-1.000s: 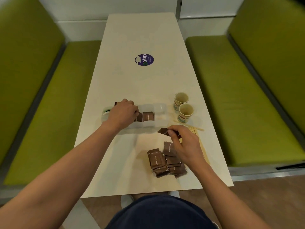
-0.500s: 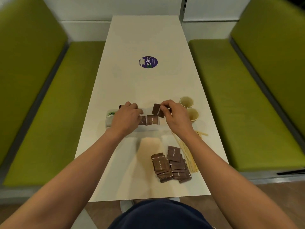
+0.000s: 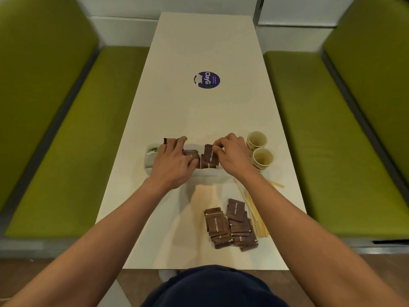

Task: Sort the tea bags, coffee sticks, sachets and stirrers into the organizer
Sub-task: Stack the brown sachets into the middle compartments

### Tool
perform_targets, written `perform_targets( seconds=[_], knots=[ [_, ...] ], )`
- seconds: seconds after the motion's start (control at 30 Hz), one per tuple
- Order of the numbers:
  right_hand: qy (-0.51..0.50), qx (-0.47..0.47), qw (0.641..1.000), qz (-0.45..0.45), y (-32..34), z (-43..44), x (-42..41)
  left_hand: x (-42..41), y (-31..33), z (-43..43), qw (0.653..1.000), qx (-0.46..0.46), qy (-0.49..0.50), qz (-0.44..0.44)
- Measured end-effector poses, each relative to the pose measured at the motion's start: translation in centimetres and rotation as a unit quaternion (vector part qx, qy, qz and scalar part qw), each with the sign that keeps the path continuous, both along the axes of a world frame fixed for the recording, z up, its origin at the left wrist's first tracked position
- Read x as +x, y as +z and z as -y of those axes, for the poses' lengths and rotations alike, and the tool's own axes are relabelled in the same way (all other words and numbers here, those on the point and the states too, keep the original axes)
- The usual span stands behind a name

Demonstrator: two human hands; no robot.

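A clear plastic organizer [image 3: 150,161] lies across the middle of the white table. My left hand [image 3: 171,166] rests over its compartments, fingers curled against the brown sachets standing inside. My right hand [image 3: 232,157] pinches one brown sugar sachet [image 3: 209,156] by its top edge, holding it upright in a compartment in front of another sachet. A heap of brown sachets [image 3: 230,226] lies near the table's front edge. Wooden stirrers [image 3: 257,216] lie just right of the heap. Something green [image 3: 153,150] shows in the organizer's left end.
Two paper cups [image 3: 260,151] stand right of the organizer, close to my right hand. A round purple sticker [image 3: 207,79] marks the table farther back. Green bench seats [image 3: 327,138] run along both sides of the table.
My right hand carried a sachet from the heap up to the organizer and lowered it into a compartment. My left hand has stayed on the organizer.
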State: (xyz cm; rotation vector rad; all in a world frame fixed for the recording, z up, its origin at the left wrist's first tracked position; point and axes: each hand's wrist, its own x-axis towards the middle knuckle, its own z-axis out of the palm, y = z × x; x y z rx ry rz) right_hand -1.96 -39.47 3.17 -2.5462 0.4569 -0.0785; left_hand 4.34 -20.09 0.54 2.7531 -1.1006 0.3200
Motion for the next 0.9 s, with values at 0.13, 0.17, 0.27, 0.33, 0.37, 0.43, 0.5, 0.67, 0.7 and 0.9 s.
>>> perform_targets(
  seconds=[0.13,0.17,0.27,0.33,0.37,0.43,0.5,0.67,0.7,0.9],
  knots=[
    [0.014,-0.003,0.999,-0.035,-0.1,-0.3,0.4,0.0,-0.3,-0.1,1.0,-0.001,0.014,-0.002],
    [0.015,-0.011,0.999,-0.038,-0.2,-0.4,0.5,0.1,-0.3,0.0,1.0,0.002,0.02,-0.003],
    [0.016,-0.031,0.999,-0.041,-0.5,-0.4,0.5,0.0,0.0,0.1,0.999,0.019,0.015,-0.028],
    [0.023,-0.044,0.998,-0.048,-0.7,-0.4,0.6,-0.3,0.2,0.2,0.999,0.013,0.009,-0.039],
    [0.029,-0.053,0.997,-0.053,-0.7,-0.4,0.6,-0.4,0.4,0.2,0.999,0.007,0.01,-0.032],
    [0.042,-0.075,0.994,-0.061,-0.8,-0.4,0.6,-0.8,0.6,0.3,1.0,-0.016,0.018,-0.012],
    [0.055,-0.101,0.991,-0.062,-1.0,-0.4,0.5,-1.3,1.0,0.3,0.999,-0.043,0.023,-0.009],
    [0.048,-0.108,0.993,0.005,-1.2,0.0,-0.7,-3.3,1.6,0.3,0.995,-0.092,0.04,-0.016],
    [0.043,-0.095,0.994,0.03,-1.0,0.2,-1.1,-3.7,1.6,0.3,0.993,-0.104,0.042,-0.021],
    [0.033,0.005,0.995,0.096,-1.3,0.7,-6.8,-6.5,0.4,0.5,0.99,-0.11,0.014,-0.086]
  ],
)
